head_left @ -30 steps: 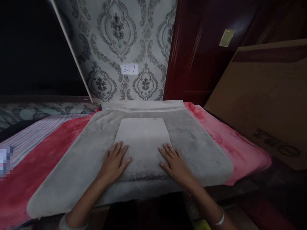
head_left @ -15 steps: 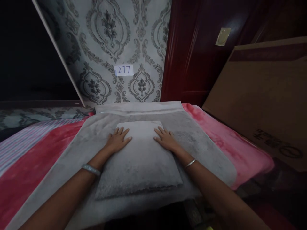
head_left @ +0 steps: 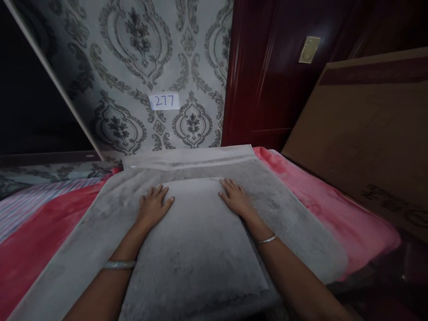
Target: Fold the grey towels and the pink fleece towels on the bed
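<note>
A folded grey plush cloth [head_left: 197, 236], perhaps a towel, lies flat in front of me on a larger spread grey cloth [head_left: 284, 205]. My left hand [head_left: 154, 207] rests on its far left corner, palm down and fingers extended. On the far right corner lies my right hand [head_left: 236, 198], also palm down, with its fingers stretched forward. Neither hand grips anything. The near edge of the folded cloth shows a dark, fuzzy border. A bangle circles each wrist.
Pink-red fabric [head_left: 334, 214] shows on both sides of the grey cloth, with striped fabric [head_left: 13, 207] at far left. A cardboard box [head_left: 364, 133] stands at right. Behind are patterned wallpaper, a paper label [head_left: 164, 101] reading 277, a dark screen [head_left: 30, 98] and a red door panel [head_left: 257, 89].
The view has shifted closer to the folded cloth, which looks larger. Both hands stay at its far corners; the left hand's fingers are less spread, and the right hand's fingers lie closer together.
</note>
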Tool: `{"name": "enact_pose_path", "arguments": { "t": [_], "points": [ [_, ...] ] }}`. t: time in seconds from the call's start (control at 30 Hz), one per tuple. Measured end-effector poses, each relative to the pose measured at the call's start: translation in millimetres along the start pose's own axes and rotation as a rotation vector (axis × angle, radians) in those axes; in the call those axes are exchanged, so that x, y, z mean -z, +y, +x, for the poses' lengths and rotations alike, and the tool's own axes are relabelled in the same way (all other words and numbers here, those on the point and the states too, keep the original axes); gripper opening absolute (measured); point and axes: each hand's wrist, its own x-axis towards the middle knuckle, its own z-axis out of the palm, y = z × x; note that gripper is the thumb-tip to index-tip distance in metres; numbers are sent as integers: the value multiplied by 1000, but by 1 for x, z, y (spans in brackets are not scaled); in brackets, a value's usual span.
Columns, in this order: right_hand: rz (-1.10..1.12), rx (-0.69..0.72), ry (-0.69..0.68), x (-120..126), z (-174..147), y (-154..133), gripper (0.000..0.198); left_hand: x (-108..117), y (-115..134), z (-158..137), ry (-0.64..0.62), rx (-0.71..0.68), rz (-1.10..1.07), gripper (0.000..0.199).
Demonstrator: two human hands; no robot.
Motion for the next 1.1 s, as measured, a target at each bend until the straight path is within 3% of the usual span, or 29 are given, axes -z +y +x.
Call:
{"name": "enact_pose_path", "arguments": {
  "t": [0.1,0.17,0.23,0.33,0.47,0.7,0.83,0.97,1.1],
  "points": [
    [33,204,39,-1,3,-13,64,4,5,-3,103,-213,6,61],
    [48,306,-42,-6,5,-25,64,2,11,-3,25,-321,-30,62],
    [36,313,-119,-11,8,-32,63,-3,16,-3,-101,-330,-50,62],
    [-9,185,-139,-13,11,-28,62,-10,19,0,-158,-272,-54,64],
    [-23,-3,-119,-9,12,-8,59,-12,9,3,-81,-134,-64,60],
    [40,-64,77,-18,12,8,59,-16,-11,3,112,32,-166,59],
    [254,-153,195,-23,21,19,62,-13,-18,6,192,190,-319,58],
    [552,-92,252,-31,27,29,65,-10,-27,12,172,287,-437,62],
    [652,-16,238,-33,25,32,77,-10,-36,14,126,225,-577,69]
  ]
}}
